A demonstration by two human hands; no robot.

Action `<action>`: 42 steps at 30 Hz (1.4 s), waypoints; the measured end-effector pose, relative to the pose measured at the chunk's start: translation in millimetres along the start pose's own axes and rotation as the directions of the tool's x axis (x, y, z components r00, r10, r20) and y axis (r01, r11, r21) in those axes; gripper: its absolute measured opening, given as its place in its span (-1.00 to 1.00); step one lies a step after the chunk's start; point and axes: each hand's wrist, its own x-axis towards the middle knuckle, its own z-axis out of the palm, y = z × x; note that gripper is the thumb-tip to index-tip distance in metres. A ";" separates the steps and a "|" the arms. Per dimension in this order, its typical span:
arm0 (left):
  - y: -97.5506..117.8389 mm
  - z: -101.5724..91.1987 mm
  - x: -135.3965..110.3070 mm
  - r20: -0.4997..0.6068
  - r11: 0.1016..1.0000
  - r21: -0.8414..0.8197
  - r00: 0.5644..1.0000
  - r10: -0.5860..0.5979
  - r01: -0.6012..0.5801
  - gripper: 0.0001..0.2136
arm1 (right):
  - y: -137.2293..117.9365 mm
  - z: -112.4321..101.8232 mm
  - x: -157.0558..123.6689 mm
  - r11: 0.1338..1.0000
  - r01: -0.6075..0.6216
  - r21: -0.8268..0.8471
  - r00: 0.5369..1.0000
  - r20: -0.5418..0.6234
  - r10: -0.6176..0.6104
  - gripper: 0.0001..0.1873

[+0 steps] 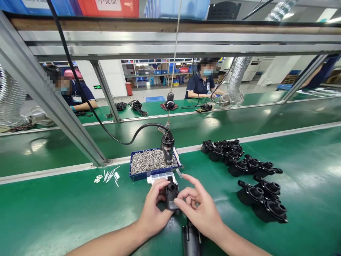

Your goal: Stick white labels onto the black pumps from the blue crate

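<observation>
My left hand point(157, 209) is closed around a small black pump housing point(171, 190) with a round port facing up. A grey label point(173, 204) sits low on its front. My right hand point(199, 204) touches the housing's right side, its thumb on that label and its other fingers partly curled. The right index finger points out, with a small translucent strip point(179, 173) at its tip. Below the right wrist lies a larger black cylindrical body point(191, 240), partly cut off by the frame edge. A white sheet or box point(160, 176) is partly hidden behind the housing.
An electric screwdriver point(167, 149) hangs over a blue tray point(140, 175) of screws. Several black pump parts point(269, 209) stand at right. White rings point(98, 178) and thin white strips point(109, 175) lie at left. A metal frame post point(66, 106) rises at left; co-workers sit opposite.
</observation>
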 end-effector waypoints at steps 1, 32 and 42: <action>-0.5 -0.1 -0.2 -0.001 1.000 -0.001 1.000 -0.001 0.001 -0.57 | 2.7 -0.1 -0.7 0.999 0.040 -0.033 0.999 -0.002 -0.040 -0.34; 11.3 -9.6 -1.7 0.305 0.985 -0.031 0.937 0.170 -0.169 -0.47 | 0.1 -44.4 28.4 0.791 0.185 -0.584 0.973 -0.005 -0.232 -0.09; 9.9 -28.4 5.3 0.687 0.924 0.046 0.683 0.247 -0.380 -0.29 | 6.1 -156.2 50.5 0.357 -0.500 -0.789 0.698 -0.611 -0.372 -0.09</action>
